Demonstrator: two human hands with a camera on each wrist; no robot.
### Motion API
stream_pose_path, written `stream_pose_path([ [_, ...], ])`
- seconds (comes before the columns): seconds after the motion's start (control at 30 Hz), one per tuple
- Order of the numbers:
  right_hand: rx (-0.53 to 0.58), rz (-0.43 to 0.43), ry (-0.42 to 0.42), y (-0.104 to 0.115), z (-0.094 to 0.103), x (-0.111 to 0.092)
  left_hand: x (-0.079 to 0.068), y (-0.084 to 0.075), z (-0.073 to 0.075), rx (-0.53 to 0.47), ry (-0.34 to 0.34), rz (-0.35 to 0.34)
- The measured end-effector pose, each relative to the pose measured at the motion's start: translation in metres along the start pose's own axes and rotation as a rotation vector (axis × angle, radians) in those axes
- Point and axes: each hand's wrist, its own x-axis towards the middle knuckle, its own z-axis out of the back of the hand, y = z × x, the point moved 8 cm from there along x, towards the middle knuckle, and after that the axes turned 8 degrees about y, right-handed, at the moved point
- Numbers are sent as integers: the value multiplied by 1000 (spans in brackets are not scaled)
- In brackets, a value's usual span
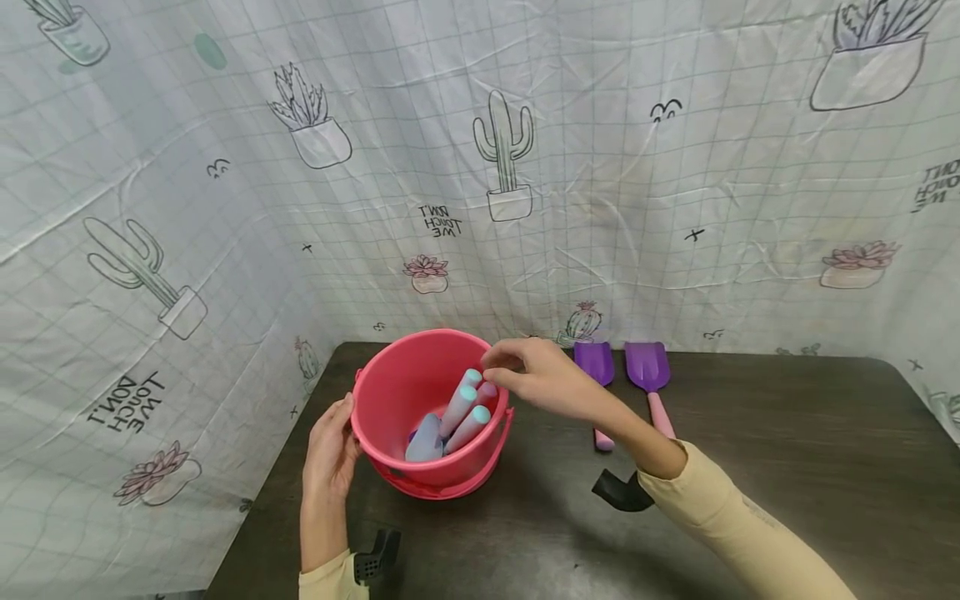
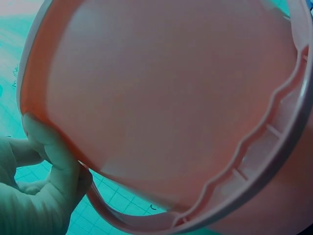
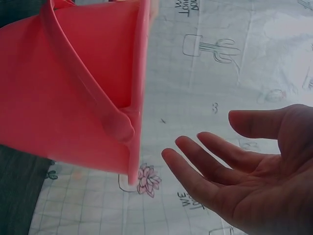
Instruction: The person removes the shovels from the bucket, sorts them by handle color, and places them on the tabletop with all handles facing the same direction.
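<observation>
A pink bucket (image 1: 397, 379) stands upright on the table, its handle hanging down at the front. Inside lean several pale lavender tool handles (image 1: 459, 410) with mint ends, beside a flat blue-grey piece (image 1: 426, 439); their lower ends are hidden. My left hand (image 1: 327, 446) grips the bucket's left rim, and the left wrist view shows the fingers (image 2: 54, 142) bent at the edge. Over by the right rim is my right hand (image 1: 543, 375), above the handles in the head view. In the right wrist view its loosely bent fingers (image 3: 205, 166) hold nothing and are apart from the bucket wall.
Two purple toy shovels, a left one (image 1: 594, 364) and a right one (image 1: 648, 365), lie at the table's back, pink handles toward me. The right forearm partly covers the left one. A cactus-print curtain (image 1: 622, 167) hangs behind the dark table (image 1: 780, 433).
</observation>
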Motion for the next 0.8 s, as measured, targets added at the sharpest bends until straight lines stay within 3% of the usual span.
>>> stream_pose_path([
  [0.33, -69, 15, 82, 9, -14, 25, 1, -2, -1, 12, -7, -11],
  [0.8, -136, 11, 181, -1, -24, 54, -1, -3, -3, 3, 9, -24],
])
